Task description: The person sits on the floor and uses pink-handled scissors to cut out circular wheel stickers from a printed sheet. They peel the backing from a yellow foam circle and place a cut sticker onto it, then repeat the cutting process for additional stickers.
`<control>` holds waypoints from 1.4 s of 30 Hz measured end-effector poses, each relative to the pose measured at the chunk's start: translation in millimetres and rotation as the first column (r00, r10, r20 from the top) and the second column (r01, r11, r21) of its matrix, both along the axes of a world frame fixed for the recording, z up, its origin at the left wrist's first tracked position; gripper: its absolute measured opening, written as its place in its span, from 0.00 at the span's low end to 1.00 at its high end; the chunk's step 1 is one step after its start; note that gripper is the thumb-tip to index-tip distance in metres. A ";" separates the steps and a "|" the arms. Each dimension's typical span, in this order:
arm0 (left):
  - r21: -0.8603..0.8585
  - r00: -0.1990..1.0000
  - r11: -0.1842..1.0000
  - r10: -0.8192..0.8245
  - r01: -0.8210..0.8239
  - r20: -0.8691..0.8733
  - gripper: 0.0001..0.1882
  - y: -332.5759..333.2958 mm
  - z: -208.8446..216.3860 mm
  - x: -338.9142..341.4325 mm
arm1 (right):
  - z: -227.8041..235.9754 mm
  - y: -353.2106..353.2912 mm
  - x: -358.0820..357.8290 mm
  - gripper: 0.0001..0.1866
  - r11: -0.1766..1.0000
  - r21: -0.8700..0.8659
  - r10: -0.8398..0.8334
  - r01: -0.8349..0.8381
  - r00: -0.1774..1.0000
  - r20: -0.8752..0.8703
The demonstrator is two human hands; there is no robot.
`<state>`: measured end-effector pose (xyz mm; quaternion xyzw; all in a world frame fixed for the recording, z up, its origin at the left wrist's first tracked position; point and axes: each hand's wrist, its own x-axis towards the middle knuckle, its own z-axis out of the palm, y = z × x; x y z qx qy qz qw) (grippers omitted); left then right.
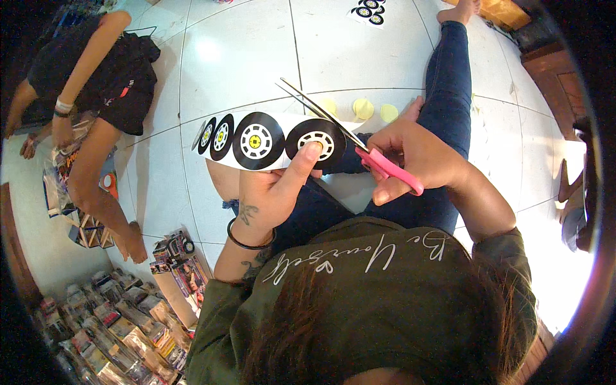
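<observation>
The wheel strip (258,142) lies left of the scissors' handles (386,165).

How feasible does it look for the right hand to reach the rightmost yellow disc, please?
Probably yes: the rightmost yellow disc lies just beyond the right hand with nothing apparent between, though the pink-handled scissors occupy that hand.

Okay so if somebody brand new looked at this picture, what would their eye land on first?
Probably the white strip printed with black wheels, mid-picture, held in the left hand. Next, the pink-handled scissors in the right hand, just right of the strip. Then perhaps the crowd of packaged goods at lower left.
</observation>
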<state>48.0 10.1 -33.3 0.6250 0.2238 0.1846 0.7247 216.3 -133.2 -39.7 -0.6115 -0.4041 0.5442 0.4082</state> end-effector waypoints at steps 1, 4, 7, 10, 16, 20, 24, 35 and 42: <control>-0.009 1.000 1.000 -0.010 0.010 0.013 0.10 0.6 0.4 -0.3 | 0.7 -0.1 0.3 0.27 1.000 0.000 0.003 -0.003 1.000 -0.004; -0.021 0.998 0.999 -0.044 0.044 0.037 0.10 2.2 1.0 -0.8 | 2.7 0.2 1.5 0.27 1.000 -0.001 0.016 -0.016 1.000 -0.004; -0.004 0.998 0.998 -0.059 0.059 0.033 0.10 3.8 1.7 -1.3 | 4.5 1.2 3.0 0.27 1.000 -0.005 0.025 -0.025 1.000 0.014; 0.020 0.996 0.996 -0.087 0.087 0.035 0.10 5.7 2.1 -2.1 | 5.9 1.1 3.3 0.27 1.000 -0.006 0.021 -0.021 1.000 0.015; 0.012 0.995 0.995 -0.101 0.101 -0.001 0.09 7.7 2.9 -2.5 | 5.9 2.1 7.0 0.28 0.998 -0.023 0.054 -0.053 0.997 0.050; 0.041 0.991 0.991 -0.127 0.129 -0.045 0.10 10.0 4.7 -1.4 | 6.6 1.9 8.4 0.28 0.998 -0.036 0.058 -0.057 0.997 0.045; 0.034 0.990 0.991 -0.129 0.131 -0.054 0.10 10.5 6.1 0.4 | 8.7 3.3 12.5 0.28 0.996 -0.045 0.086 -0.082 0.992 0.095; 0.090 0.966 0.969 -0.216 0.230 -0.144 0.12 19.8 11.4 -0.2 | 15.3 6.9 20.0 0.22 0.962 -0.199 0.200 -0.187 0.979 0.048; 0.159 0.959 0.952 -0.239 0.263 -0.155 0.11 21.7 12.8 -0.3 | 13.1 5.1 17.9 0.28 0.979 -0.087 0.189 -0.182 0.978 0.082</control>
